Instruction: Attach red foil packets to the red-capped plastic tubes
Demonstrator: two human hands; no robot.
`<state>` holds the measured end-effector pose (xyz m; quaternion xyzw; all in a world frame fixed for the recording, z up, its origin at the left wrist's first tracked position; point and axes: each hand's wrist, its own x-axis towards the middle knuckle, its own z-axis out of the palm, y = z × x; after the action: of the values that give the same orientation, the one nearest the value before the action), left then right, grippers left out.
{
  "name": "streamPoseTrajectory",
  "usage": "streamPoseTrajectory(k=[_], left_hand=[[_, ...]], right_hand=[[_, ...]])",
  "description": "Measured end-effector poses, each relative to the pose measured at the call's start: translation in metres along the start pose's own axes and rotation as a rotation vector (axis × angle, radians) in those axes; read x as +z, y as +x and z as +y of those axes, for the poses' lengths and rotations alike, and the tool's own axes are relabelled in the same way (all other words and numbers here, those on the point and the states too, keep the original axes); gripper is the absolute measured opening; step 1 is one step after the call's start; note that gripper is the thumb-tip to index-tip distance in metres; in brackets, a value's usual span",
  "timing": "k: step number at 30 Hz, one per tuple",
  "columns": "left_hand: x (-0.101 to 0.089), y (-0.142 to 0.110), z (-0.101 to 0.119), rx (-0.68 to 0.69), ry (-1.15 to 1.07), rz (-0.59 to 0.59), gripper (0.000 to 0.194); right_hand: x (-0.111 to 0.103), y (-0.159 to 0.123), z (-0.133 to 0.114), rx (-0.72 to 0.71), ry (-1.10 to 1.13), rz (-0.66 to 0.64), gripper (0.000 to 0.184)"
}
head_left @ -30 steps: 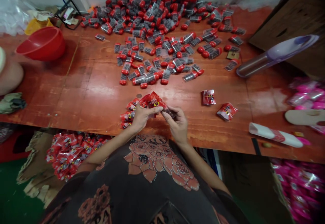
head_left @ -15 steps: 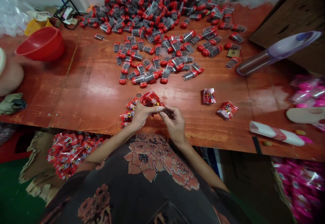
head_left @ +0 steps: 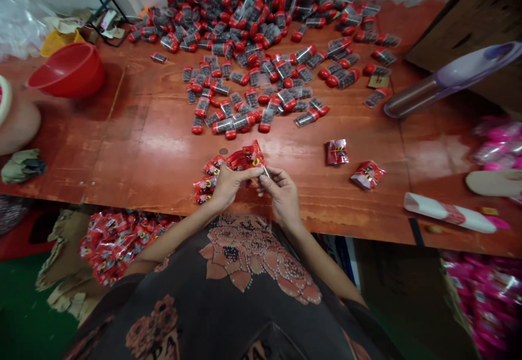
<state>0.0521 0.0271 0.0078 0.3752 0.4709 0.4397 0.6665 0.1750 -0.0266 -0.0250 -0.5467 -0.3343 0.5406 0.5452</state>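
Observation:
My left hand [head_left: 229,186] is closed on a red printed wrapper [head_left: 246,159] at the near edge of the wooden table [head_left: 134,148]. My right hand [head_left: 281,188] pinches a small clear tube at the wrapper's open end; most of the tube is hidden by the fingers and the wrapper. A small stack of red wrappers [head_left: 205,178] lies just left of my left hand. Two wrapped red packets [head_left: 336,151] [head_left: 367,174] rest on the table to the right. A large heap of red-capped tubes [head_left: 261,28] fills the far middle of the table.
A red bowl [head_left: 67,70] and a yellow tub [head_left: 57,41] stand at the far left. A purple-topped bottle [head_left: 452,80] lies at the right, a white and red tube [head_left: 448,213] near the right front edge. Red packets [head_left: 114,240] sit in a box below left, pink packets [head_left: 485,295] below right.
Both hands have stayed at the table's near edge. The right fingers have drawn closer to the wrapper's mouth, and less of the tube shows than before.

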Motion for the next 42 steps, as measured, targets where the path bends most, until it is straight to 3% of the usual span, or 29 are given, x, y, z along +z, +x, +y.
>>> streamPoseTrajectory(k=[6,13,23,30,37,42], left_hand=[[0.005,-0.004,-0.003,0.017,0.017,0.061,0.022],[-0.003,0.002,0.002,-0.023,-0.023,0.076,0.023],[0.002,-0.002,0.001,0.093,-0.017,0.235,0.025],[0.001,-0.006,0.0,0.08,-0.024,0.19,0.029],[-0.005,-0.007,0.0,-0.076,-0.059,0.012,0.024],[-0.012,-0.003,0.001,-0.065,-0.082,0.119,0.024]], right_hand=[[0.003,-0.005,0.012,-0.16,-0.079,0.101,0.029],[-0.002,-0.001,0.001,0.02,0.048,0.014,0.029],[0.009,-0.012,0.012,-0.147,-0.06,0.091,0.029],[0.006,-0.01,0.004,-0.115,-0.078,0.06,0.029],[0.001,-0.005,-0.002,0.022,0.07,-0.018,0.029],[-0.008,-0.002,-0.005,0.006,0.019,-0.13,0.04]])
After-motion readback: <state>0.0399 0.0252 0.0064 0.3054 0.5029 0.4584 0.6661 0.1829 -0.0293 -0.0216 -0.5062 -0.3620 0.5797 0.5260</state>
